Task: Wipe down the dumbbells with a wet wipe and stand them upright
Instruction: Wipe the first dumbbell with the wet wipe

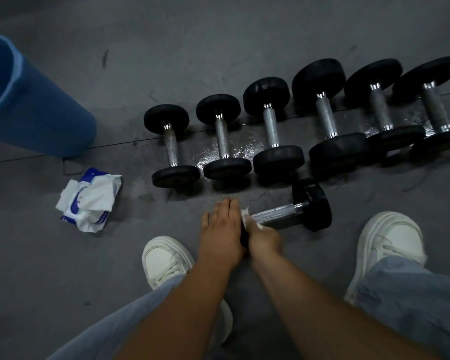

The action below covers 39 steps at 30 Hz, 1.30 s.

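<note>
One dumbbell [294,213] lies on its side on the dark floor just in front of me, with black ends and a metal handle. My left hand [222,226] lies flat with straight fingers over its near end. My right hand [264,236] grips a white wet wipe [246,213] wrapped round the handle next to that end. Behind it, several dumbbells [273,128] lie in a row, their handles pointing away from me, growing larger toward the right.
An open pack of wet wipes [90,200] lies on the floor at the left, with a crumpled wipe on top. A rolled blue mat [29,105] lies at the far left. My white shoes [164,261] [390,242] stand either side of my arms. The floor under the row looks wet.
</note>
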Available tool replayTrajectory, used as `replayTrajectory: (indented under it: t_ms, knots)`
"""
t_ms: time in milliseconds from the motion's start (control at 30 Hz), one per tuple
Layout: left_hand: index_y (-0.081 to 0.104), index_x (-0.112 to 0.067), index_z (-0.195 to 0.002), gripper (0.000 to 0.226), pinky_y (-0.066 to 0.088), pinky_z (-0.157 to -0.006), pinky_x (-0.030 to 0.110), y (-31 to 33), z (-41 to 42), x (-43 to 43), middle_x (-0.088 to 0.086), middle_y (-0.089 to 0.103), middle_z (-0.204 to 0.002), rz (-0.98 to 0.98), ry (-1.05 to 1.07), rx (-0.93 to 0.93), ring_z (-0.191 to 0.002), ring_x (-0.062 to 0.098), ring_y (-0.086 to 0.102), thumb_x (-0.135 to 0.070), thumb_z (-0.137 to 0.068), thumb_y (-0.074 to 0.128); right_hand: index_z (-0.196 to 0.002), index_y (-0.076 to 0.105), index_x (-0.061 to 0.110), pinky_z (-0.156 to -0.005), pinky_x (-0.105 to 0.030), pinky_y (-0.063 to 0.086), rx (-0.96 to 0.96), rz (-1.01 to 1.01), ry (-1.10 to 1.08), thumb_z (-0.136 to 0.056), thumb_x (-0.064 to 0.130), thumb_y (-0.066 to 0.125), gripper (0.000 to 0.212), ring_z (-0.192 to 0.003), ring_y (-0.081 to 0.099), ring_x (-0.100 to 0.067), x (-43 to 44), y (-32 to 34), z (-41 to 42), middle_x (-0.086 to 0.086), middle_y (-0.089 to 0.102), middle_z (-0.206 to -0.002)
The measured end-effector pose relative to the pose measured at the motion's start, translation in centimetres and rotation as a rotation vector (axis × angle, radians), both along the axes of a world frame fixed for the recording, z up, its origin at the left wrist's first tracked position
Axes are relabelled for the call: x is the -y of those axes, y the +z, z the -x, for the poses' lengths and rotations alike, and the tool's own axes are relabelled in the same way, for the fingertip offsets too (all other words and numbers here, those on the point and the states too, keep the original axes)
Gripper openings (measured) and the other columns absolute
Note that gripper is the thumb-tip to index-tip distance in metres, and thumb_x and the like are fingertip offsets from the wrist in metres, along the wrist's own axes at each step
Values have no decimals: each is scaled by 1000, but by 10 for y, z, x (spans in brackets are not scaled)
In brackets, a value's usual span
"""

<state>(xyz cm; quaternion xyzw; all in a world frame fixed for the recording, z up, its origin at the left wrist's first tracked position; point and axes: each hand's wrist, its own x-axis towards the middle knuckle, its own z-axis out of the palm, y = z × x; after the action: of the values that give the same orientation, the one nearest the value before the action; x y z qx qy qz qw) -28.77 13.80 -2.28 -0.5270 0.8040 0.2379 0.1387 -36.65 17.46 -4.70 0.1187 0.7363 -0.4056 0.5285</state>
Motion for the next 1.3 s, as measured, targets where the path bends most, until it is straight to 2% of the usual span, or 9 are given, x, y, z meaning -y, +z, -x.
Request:
replayTrajectory:
  t_ms: [133, 300, 433, 567, 767, 867, 967, 1100, 1300]
  knots:
    - [9, -16, -155, 103, 12, -121, 44, 0, 0, 6, 4, 13, -162, -23, -10, 16, -150, 18, 14, -43, -77, 72, -82, 66, 7, -72, -30, 54, -21, -61, 76, -87, 31, 70, 24, -78, 65, -22, 3, -3, 2, -7, 67, -81]
    - [6, -16, -155, 113, 10, -122, 44, 3, -1, 4, 4, 10, -162, -38, -29, 17, -150, 20, 12, -50, -72, 76, -121, 60, -3, -60, -15, 47, 92, -112, 129, -98, 11, 49, 29, -80, 61, -19, -27, -8, 11, -18, 67, -103]
    - [8, -16, -155, 109, 12, -121, 42, 2, 0, 4, 5, 12, -162, -9, -30, 18, -150, 20, 14, -51, -74, 73, -66, 53, 11, -37, -18, 27, 227, -31, 156, -87, -2, 46, 26, -42, 42, -10, 1, 3, 24, -4, 49, -53]
    - [7, -16, -155, 112, 11, -121, 43, 2, 0, 8, 5, 12, -162, -32, -26, 32, -150, 19, 12, -46, -72, 76, -76, 56, 3, -36, -11, 34, 425, 51, 35, -88, -16, 41, 28, -52, 52, -9, -4, 9, 31, -8, 57, -68]
    - [10, -17, -155, 105, 12, -120, 42, 0, -1, 3, 5, 14, -162, 2, -10, -4, -149, 20, 15, -49, -75, 71, -70, 62, 14, -31, -14, 29, 230, -50, 71, -84, 27, 74, 22, -38, 43, -5, -3, -14, 19, 2, 57, -53]
    - [9, -16, -155, 104, 12, -120, 41, 1, 0, 2, 5, 13, -162, 8, -15, 3, -150, 20, 14, -46, -77, 70, -83, 69, 5, -54, -24, 55, 148, -29, -13, -76, 33, 81, 32, -57, 65, -13, 10, -14, 9, -5, 69, -69]
    - [9, -16, -155, 106, 13, -120, 41, 2, 0, 2, 4, 13, -162, 8, -16, 8, -150, 19, 13, -44, -75, 74, -96, 70, 7, -78, -31, 59, 255, 26, -73, -83, 23, 75, 22, -83, 70, -18, 19, -8, 8, -9, 73, -94]
    - [12, -16, -154, 109, 15, -119, 41, 2, -1, 0, 4, 15, -161, 13, -12, -2, -149, 20, 16, -48, -71, 74, -93, 69, 13, -39, -14, 37, 292, 92, -28, -87, 30, 71, 18, -46, 51, 2, -1, -9, 10, 11, 59, -58]
    - [10, -17, -155, 106, 13, -119, 41, 2, 0, 2, 3, 13, -162, -9, -12, 3, -150, 19, 14, -45, -75, 73, -114, 69, 7, -81, -28, 54, 337, 90, -117, -85, 19, 73, 32, -96, 68, -17, 11, -8, 6, -5, 71, -110]
